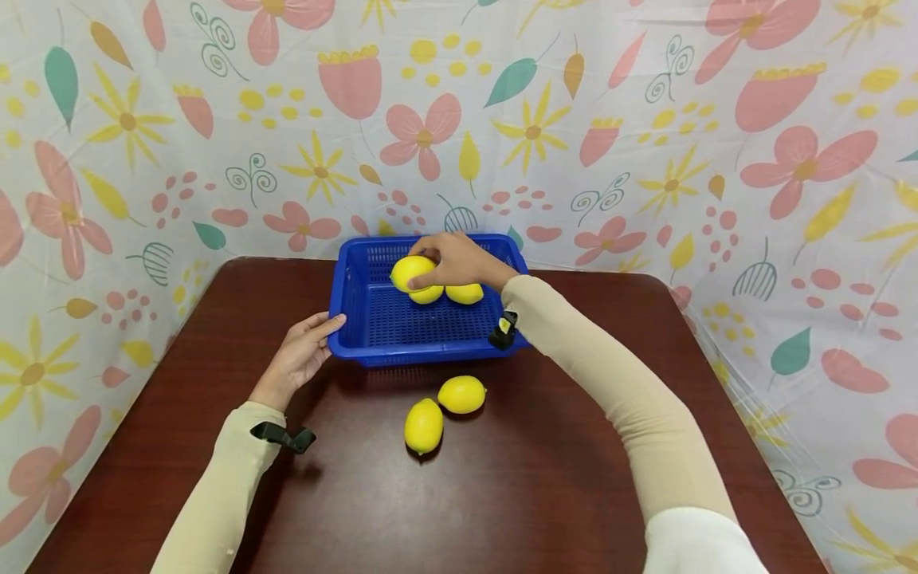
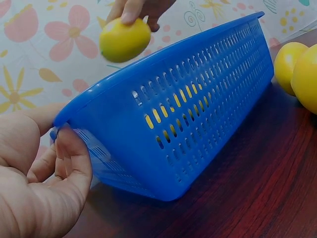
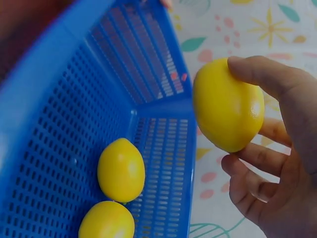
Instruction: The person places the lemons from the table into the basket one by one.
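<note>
A blue plastic basket (image 1: pixel 402 351) stands at the back of the table. My left hand (image 1: pixel 304 355) grips its left rim, thumb on top and fingers curled beneath, as the left wrist view also shows. Above the basket my right hand (image 1: pixel 459 259) holds a yellow lemon (image 3: pixel 225 104) between thumb and fingers. Two more lemons lie inside on the basket floor, a nearer lemon (image 3: pixel 121 171) and another lemon (image 3: pixel 106 223) beside it. In front of the basket, a lemon (image 1: pixel 424 426) and a second lemon (image 1: pixel 462 395) sit close together on the table.
The dark brown wooden table (image 1: pixel 531 494) carries all of this. A white curtain (image 1: pixel 631 80) with a flower and leaf print stands behind it and along both sides. Black straps with small mounts, such as the left mount (image 1: pixel 283 437), sit on both wrists.
</note>
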Tool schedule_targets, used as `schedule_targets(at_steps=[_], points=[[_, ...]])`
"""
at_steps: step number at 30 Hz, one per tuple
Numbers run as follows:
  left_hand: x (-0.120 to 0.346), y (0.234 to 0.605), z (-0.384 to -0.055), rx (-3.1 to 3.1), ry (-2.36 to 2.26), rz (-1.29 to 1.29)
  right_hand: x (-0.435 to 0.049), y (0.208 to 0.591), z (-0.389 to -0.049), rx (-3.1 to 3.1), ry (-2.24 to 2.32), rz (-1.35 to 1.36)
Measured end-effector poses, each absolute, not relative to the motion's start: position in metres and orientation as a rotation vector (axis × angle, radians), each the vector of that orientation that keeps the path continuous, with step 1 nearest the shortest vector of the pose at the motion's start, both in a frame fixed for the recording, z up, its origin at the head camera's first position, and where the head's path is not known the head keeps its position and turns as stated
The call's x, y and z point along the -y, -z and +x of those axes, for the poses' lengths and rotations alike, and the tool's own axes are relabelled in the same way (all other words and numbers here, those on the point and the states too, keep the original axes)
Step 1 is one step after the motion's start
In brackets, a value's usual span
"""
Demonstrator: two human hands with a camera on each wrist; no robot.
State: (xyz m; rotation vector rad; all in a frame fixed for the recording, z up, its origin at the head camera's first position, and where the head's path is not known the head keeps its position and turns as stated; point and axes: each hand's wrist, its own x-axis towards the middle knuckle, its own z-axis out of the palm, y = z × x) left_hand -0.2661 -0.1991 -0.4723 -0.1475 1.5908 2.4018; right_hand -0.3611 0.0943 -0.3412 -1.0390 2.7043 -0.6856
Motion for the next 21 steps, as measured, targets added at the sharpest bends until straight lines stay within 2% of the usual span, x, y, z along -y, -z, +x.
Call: schedule_targets(at_steps=[7, 21], points=[[0.199, 0.471, -0.266, -1.575, -2.422, -0.161, -0.078, 0.347, -0.384, -2.644, 0.705, -0.973], [0.197, 0.475, -0.266, -1.618, -2.408, -0.165, -0.052, 0.388, -0.42, -2.629, 0.849, -0.94]])
